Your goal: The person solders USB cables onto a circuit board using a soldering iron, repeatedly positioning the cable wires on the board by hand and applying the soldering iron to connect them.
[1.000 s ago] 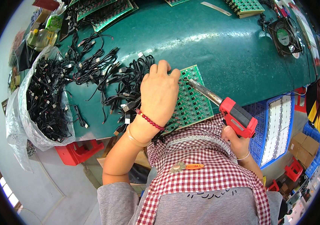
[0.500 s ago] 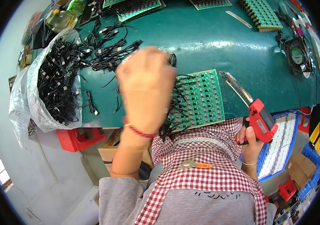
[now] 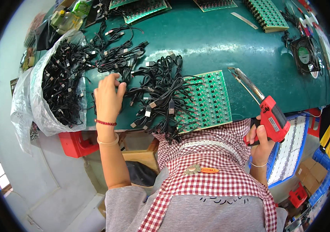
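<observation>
My left hand (image 3: 109, 96) is low over the table, to the left of a heap of black USB cables (image 3: 155, 87). Its thumb and index finger are apart, with nothing visible between them; the other fingers are partly hidden. On the right, my right hand (image 3: 261, 141) grips a red and black soldering gun (image 3: 274, 120), its metal tip pointing up and left. Between my hands a green circuit board panel (image 3: 209, 100) lies near the table's front edge. Cable ends run onto its left part, and the heap beside it covers that edge.
A clear plastic bag (image 3: 37, 100) full of black cables is on the left. More loose cables (image 3: 118, 52) spread beside it. Stacked circuit boards (image 3: 267, 17), a metal strip (image 3: 244, 20) and a small fan (image 3: 305, 56) sit along the far and right sides of the green table (image 3: 207, 38).
My left hand has moved left and down, away from above the cable heap, which now shows. The right hand with the soldering gun has shifted only slightly.
</observation>
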